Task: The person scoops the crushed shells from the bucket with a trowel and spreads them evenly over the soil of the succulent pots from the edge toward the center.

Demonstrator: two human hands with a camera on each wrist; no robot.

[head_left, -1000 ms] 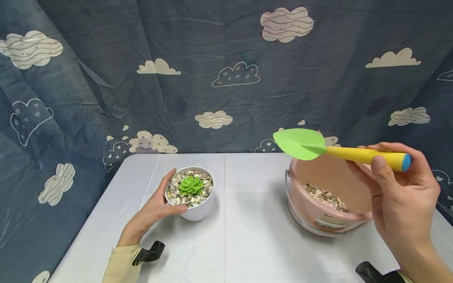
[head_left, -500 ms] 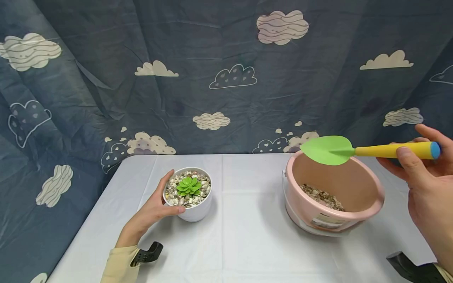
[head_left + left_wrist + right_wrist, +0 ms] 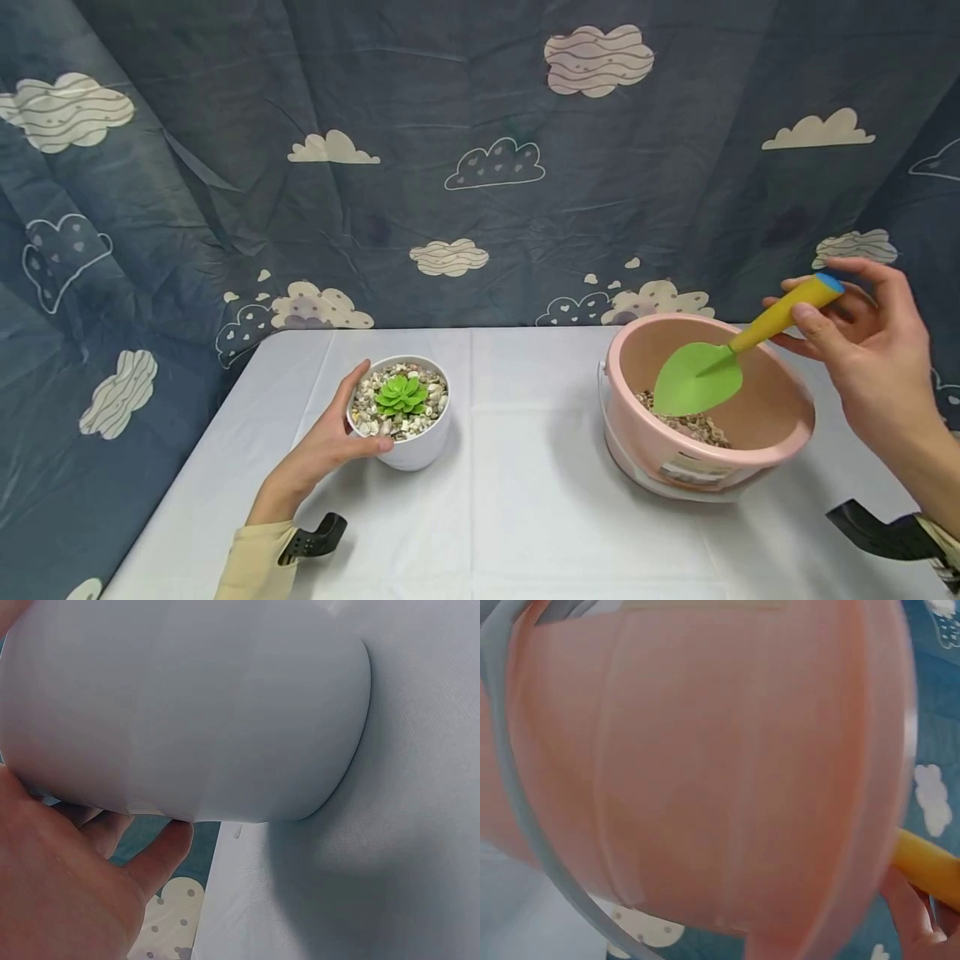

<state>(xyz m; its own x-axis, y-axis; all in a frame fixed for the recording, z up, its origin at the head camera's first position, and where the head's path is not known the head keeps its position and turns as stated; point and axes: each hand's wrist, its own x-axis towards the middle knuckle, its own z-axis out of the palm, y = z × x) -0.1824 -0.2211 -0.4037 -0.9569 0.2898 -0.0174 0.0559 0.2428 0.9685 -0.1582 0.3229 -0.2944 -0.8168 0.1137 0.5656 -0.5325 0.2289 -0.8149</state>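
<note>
A small toy trowel with a green blade and yellow handle [image 3: 780,319] is pinched by my right hand [image 3: 873,342] at the right. Its blade [image 3: 697,379] tilts down into the mouth of a pink bucket [image 3: 697,467], over a small heap of pebbles [image 3: 701,429]. In the right wrist view the bucket's wall fills most of the picture, with the yellow handle at its rim. On the left, my left hand [image 3: 322,450] grips a white pot [image 3: 416,454] by its side, thumb at the near rim. A green succulent [image 3: 402,394] sits in the pot among pebbles.
A white cloth covers the table [image 3: 540,517]. Behind it hangs a dark blue curtain [image 3: 420,200] with cloud prints. The bucket's grey handle [image 3: 525,795] hangs down along its side.
My right hand has moved right, then back a little, tipping the trowel from level to blade-down into the bucket. The left hand keeps its grip on the pot.
</note>
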